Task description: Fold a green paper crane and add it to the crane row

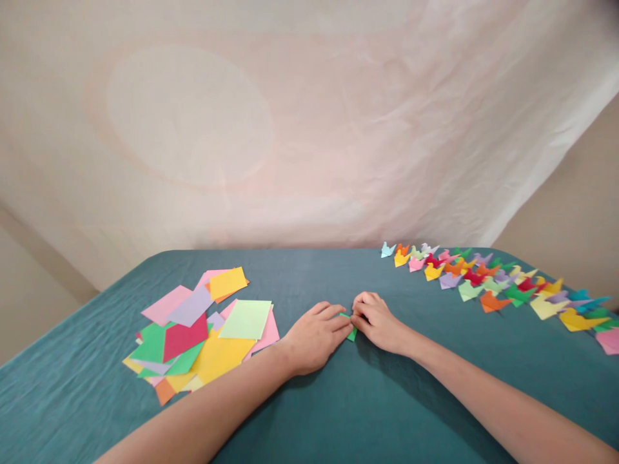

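A small piece of folded green origami paper (352, 334) lies on the table between my two hands, mostly covered by fingers. My left hand (316, 335) reaches in from the left, its fingertips closed over the paper's left part and holding it against the cloth; the thumb is hidden. My right hand (380, 324) has curled fingers, with thumb and forefinger pinching the paper's right edge. How far the paper is folded cannot be made out.
A loose pile of coloured paper squares (225, 351) lies to the left, near my left forearm. Several rows of small folded paper birds (493, 301) stand along the table's right side. A dark green cloth (309, 425) covers the table; a pale curtain (309, 129) hangs behind it.
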Tool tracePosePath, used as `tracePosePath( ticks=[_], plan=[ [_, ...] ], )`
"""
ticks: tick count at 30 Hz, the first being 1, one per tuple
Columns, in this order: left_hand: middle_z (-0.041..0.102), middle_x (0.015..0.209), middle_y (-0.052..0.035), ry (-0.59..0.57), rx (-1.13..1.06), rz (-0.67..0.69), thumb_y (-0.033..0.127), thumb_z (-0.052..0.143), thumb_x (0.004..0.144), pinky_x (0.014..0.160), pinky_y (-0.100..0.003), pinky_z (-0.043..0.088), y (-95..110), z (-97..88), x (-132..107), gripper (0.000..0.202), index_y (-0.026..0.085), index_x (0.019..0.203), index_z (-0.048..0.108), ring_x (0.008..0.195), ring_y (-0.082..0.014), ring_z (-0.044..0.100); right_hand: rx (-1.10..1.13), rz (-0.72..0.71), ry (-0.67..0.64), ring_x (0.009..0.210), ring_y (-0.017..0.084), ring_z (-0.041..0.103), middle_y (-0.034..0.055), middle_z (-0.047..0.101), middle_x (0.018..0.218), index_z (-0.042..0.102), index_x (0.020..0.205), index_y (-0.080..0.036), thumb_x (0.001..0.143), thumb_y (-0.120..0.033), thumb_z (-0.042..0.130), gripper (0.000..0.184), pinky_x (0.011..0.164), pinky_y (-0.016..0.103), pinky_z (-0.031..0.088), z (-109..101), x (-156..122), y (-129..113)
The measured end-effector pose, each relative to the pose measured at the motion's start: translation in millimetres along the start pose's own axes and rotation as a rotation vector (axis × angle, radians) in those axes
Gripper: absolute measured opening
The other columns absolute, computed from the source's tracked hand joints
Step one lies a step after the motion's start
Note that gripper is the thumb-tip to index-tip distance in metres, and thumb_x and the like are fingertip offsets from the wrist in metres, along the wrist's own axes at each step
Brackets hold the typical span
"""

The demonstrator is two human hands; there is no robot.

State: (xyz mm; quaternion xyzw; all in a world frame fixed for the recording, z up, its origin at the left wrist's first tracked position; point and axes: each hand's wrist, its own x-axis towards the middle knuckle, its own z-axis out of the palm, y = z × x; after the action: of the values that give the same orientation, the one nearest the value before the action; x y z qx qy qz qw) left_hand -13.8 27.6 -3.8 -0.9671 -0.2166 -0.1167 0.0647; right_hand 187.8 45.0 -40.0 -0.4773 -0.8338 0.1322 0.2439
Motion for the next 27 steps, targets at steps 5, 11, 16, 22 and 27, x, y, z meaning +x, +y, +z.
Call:
tracePosePath(
  ticks=[5,11,16,22,27],
  plan=[
    [0.059,0.112,-0.0056,-0.049,0.081,0.019,0.02,0.042,0.09,0.099,-0.035,0.026,-0.1,-2.1,0.4,0.031,0.017,0.12,0.05,0.116,-0.0203,0.041,-0.01,0.005,-0.001,0.089,0.019,0.047,0.0046,0.052,0.087,0.052,0.069,-0.018,0.082,-0.017,0.05,0.013,0.079,0.035,0.039,-1.0,-0.1,-1.1],
    [0.059,0.112,-0.0062,-0.074,0.106,0.017,0.02,0.043,0.089,0.099,-0.035,0.026,0.6,-2.6,0.4,0.032,0.017,0.12,0.049,0.114,-0.0205,0.042,-0.031,-0.006,-0.003,0.089,0.019,0.046,0.0043,0.052,0.088,0.051,0.07,-0.019,0.082,-0.017,0.049,0.012,0.08,0.035,0.039,-0.4,-1.2,-1.6],
    [0.06,0.109,-0.0064,-0.084,0.104,0.004,0.019,0.043,0.089,0.098,-0.035,0.027,2.8,-3.7,0.9,0.032,0.016,0.119,0.049,0.111,-0.0203,0.044,-0.044,-0.015,0.0,0.089,0.019,0.046,0.0045,0.051,0.089,0.051,0.071,-0.019,0.082,-0.017,0.049,0.011,0.079,0.035,0.039,-1.0,-1.9,-3.0],
    [0.06,0.107,-0.0065,-0.083,0.114,0.004,0.019,0.042,0.089,0.096,-0.034,0.028,3.9,-6.0,1.9,0.03,0.016,0.118,0.05,0.109,-0.0198,0.045,-0.051,-0.022,-0.003,0.088,0.019,0.046,0.0048,0.051,0.088,0.051,0.072,-0.019,0.082,-0.018,0.048,0.011,0.078,0.035,0.039,-2.5,-2.2,-4.1],
    [0.06,0.107,-0.0067,-0.085,0.115,0.004,0.019,0.041,0.09,0.096,-0.034,0.028,3.5,-6.0,1.5,0.03,0.016,0.117,0.05,0.108,-0.0198,0.046,-0.059,-0.03,0.014,0.087,0.019,0.046,0.0046,0.051,0.088,0.051,0.072,-0.019,0.082,-0.017,0.048,0.01,0.078,0.034,0.039,-1.8,-2.5,-2.8]
  ],
)
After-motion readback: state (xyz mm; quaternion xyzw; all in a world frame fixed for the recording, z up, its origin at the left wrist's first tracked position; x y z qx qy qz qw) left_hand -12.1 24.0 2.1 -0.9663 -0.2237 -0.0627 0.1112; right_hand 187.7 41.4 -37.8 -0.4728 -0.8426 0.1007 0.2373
